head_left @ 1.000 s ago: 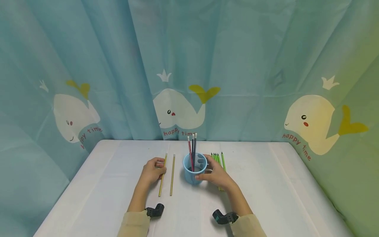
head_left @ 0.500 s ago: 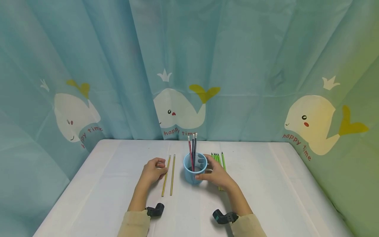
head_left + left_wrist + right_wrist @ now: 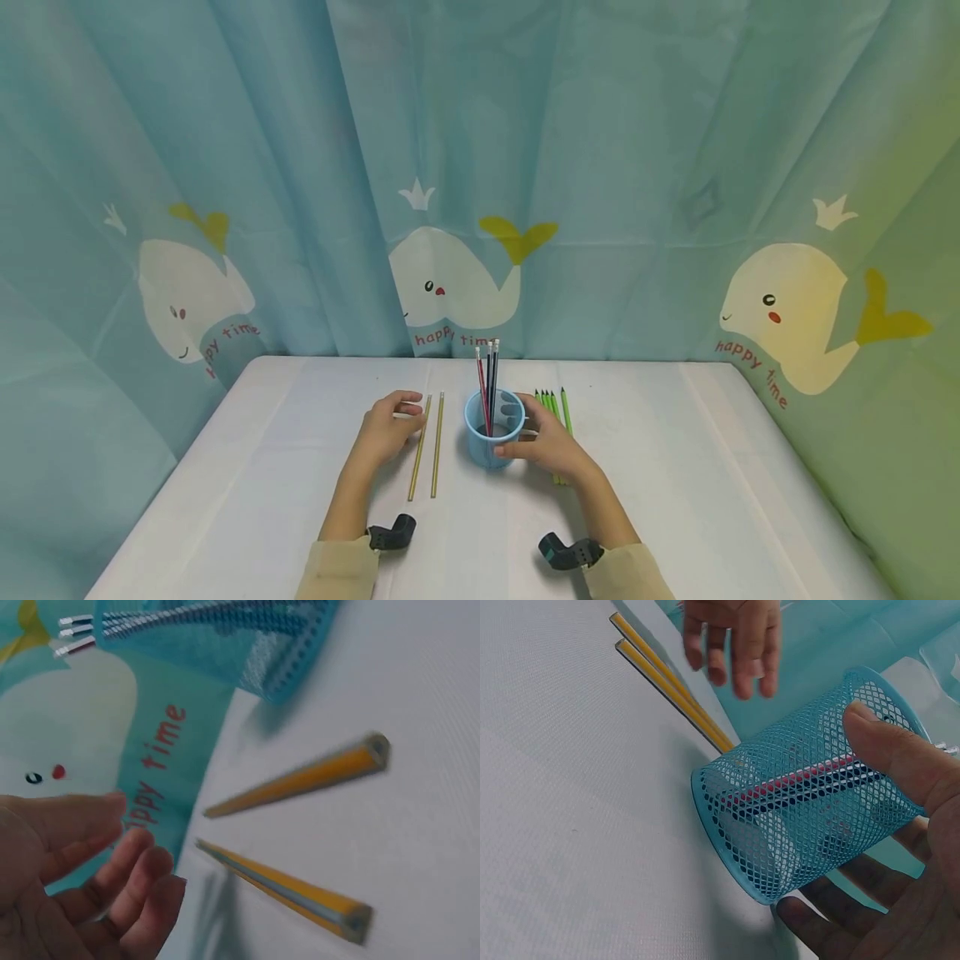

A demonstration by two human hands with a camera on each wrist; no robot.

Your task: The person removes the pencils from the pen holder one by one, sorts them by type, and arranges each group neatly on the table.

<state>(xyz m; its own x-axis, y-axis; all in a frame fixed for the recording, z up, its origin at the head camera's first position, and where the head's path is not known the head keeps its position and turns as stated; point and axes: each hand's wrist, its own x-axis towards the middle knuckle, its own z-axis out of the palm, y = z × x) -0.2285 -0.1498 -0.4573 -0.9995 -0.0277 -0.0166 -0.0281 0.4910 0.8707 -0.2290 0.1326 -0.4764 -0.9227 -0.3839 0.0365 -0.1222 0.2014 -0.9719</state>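
Observation:
My right hand point(image 3: 551, 442) holds a light blue mesh pencil cup point(image 3: 802, 795) from its right side, thumb in front and fingers behind. The cup stands upright on the table with a red pencil point(image 3: 482, 383) and two dark pencils point(image 3: 493, 375) leaning in it. Left of the cup lie two yellow pencils point(image 3: 300, 784), side by side and slightly apart. My left hand point(image 3: 390, 427) hovers at the far part of the left one, fingers loosely bent and nothing between them. In the left wrist view, bare table shows around both yellow pencils, and the hand point(image 3: 97, 877) is apart from them.
Several green pencils point(image 3: 566, 408) lie right of the cup, partly hidden behind my right hand and forearm. A white cloth covers the table point(image 3: 690, 483). Behind its far edge hangs a teal curtain point(image 3: 622, 167) with printed whales.
The left yellow pencil slid right, closer to the other, under my left hand. That hand has since come away from it, moving slightly up and off. My right hand stays on the cup.

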